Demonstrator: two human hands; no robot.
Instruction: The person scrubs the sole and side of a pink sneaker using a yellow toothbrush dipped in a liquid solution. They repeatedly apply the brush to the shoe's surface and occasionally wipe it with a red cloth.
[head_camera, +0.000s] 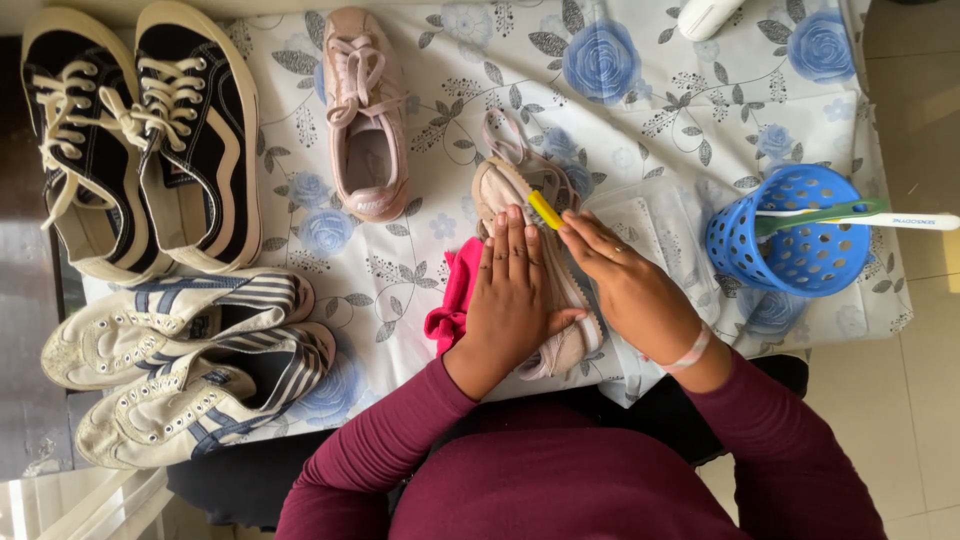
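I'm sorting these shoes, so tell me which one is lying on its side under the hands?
The pink shoe under the left hand, tipped sole-outward on the cloth. Its mate and the four other sneakers sit upright, untouched.

Sunlit pale tiled floor (915, 400) beside floral-clothed table (640, 90)

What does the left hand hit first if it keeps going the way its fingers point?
Probably the toe end of the pink shoe that the left hand rests on, then its laces and bare floral tablecloth. Depth is unclear.
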